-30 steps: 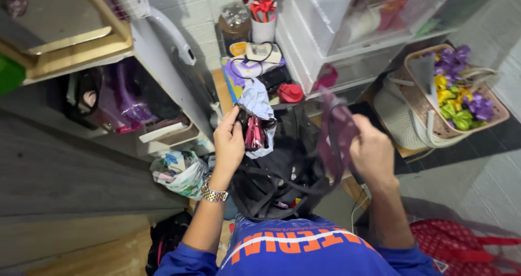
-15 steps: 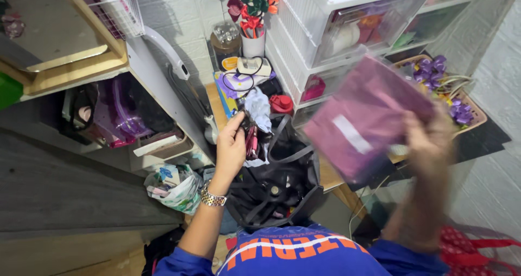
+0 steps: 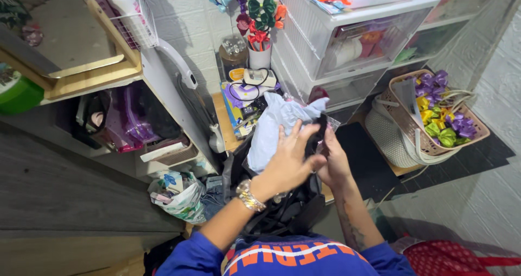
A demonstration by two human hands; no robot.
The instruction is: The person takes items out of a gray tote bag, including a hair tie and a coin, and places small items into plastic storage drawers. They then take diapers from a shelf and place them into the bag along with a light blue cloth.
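My left hand (image 3: pixel 287 162), with a gold watch on its wrist, and my right hand (image 3: pixel 335 165) meet over an open black bag (image 3: pixel 282 213) in front of me. Between them they grip a small dark item (image 3: pixel 320 130) with a bit of clear plastic wrap at its top. The left hand's fingers are spread and press against it. A crumpled pale blue cloth (image 3: pixel 274 127) lies just behind the left hand, touching its fingers. What is inside the black bag stays hidden under my arms.
A white drawer unit (image 3: pixel 353 43) stands behind. A woven basket (image 3: pixel 404 135) of purple, yellow and green bows sits to the right. A white cup of ribbons (image 3: pixel 259 56), a wooden shelf (image 3: pixel 103 72), a printed plastic bag (image 3: pixel 179 197) and a red bag (image 3: pixel 450 257) surround me.
My right hand, which was swinging a maroon pouch out to the right, has come back to meet the left hand; the pouch is out of sight. The left hand has moved right.
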